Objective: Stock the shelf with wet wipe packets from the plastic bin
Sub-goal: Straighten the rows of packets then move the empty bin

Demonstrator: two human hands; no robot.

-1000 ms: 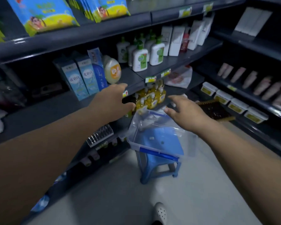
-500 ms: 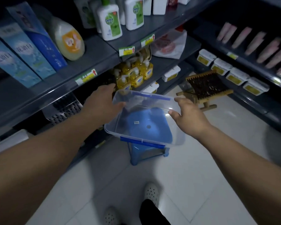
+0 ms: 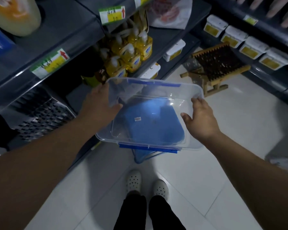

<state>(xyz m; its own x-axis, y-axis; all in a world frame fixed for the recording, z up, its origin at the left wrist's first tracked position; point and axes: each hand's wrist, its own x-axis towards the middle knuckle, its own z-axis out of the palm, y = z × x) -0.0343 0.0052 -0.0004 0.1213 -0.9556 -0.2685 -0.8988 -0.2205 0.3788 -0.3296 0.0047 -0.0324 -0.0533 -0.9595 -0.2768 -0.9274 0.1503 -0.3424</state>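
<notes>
Fingers: L hand & R hand grasp empty clear plastic bin w/ blue clips, opp. sides. Advice: keep level; lift clear of blue plastic stool.

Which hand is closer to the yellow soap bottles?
Left. The left hand grips the bin on its left side, just below the bottles; the right hand holds its right side, farther away.

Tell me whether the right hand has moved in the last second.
Yes. The right hand came back from the shelf edge to the right wall of the plastic bin on the blue stool.
</notes>
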